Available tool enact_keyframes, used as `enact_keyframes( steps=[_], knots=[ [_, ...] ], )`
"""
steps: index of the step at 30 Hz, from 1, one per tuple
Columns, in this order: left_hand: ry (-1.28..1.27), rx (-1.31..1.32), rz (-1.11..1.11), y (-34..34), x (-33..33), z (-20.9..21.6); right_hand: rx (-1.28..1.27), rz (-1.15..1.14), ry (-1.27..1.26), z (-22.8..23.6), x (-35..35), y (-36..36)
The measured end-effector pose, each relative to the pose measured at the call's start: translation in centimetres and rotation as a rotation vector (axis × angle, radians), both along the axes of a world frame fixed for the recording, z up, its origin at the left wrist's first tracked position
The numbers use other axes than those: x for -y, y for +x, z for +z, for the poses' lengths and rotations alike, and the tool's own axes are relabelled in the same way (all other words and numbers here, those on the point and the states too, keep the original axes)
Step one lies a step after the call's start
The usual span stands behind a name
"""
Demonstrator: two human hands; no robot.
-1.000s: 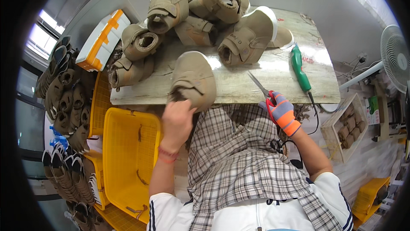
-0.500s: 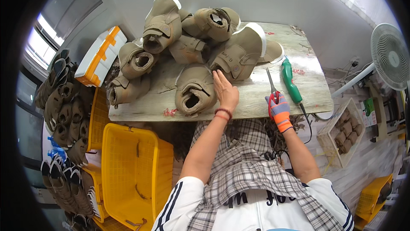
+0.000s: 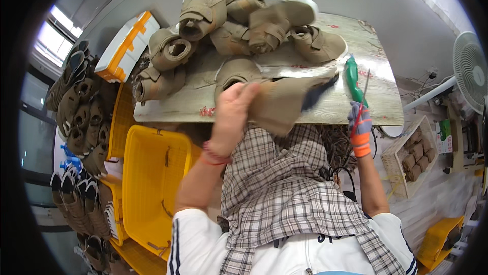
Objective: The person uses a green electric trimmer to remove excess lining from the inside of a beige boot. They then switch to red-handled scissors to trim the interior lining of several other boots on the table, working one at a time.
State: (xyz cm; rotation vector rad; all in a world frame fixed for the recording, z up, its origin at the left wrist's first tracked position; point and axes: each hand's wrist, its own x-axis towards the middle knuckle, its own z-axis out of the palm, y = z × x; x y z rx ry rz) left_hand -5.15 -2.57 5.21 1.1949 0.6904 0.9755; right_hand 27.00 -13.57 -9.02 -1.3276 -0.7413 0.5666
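My left hand (image 3: 231, 115) is closed on the near end of a brown shoe upper (image 3: 284, 100), raised over the table's front edge. Motion blurs this upper; a dark blue patch shows at its right end. In the orange and grey glove, my right hand (image 3: 360, 122) grips red-handled scissors (image 3: 364, 92), their blades pointing away from me past the table's right front edge. Behind the held upper sits another brown shoe (image 3: 237, 72), partly covered by it. Further back, a brown shoe with a pale sole (image 3: 282, 21) is blurred and tilted on the heap.
Several brown shoes (image 3: 170, 49) are piled on the wooden table (image 3: 376, 92). A corded green hand tool (image 3: 352, 78) lies at its right. Yellow crates (image 3: 152, 183) stand at left below a white-and-orange box (image 3: 127, 46). A fan (image 3: 465, 72) and a pale crate (image 3: 394, 160) are at right.
My left hand has moved left and toward me, lifting a shoe upper off the table. My right hand with the scissors has shifted right. A shoe on the heap has changed position.
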Motion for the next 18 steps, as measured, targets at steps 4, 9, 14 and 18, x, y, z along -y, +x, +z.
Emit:
enact_keyframes(
  steps=[4,9,14,18],
  knots=[
    [-0.569,0.038,0.009,-8.3,3.0,-1.1,0.084,0.311,-0.065,5.1,3.1,-4.5],
    [-0.928,0.194,0.154,-14.2,7.1,-10.5,0.686,0.474,-0.320,6.2,2.5,-10.8],
    [-1.021,0.263,0.260,-15.1,9.2,-13.7,1.123,0.656,-0.320,5.4,-0.1,-13.6],
    [-1.000,0.417,0.345,-17.2,11.7,-16.6,1.142,0.815,-0.262,4.1,0.6,-15.0]
  ],
)
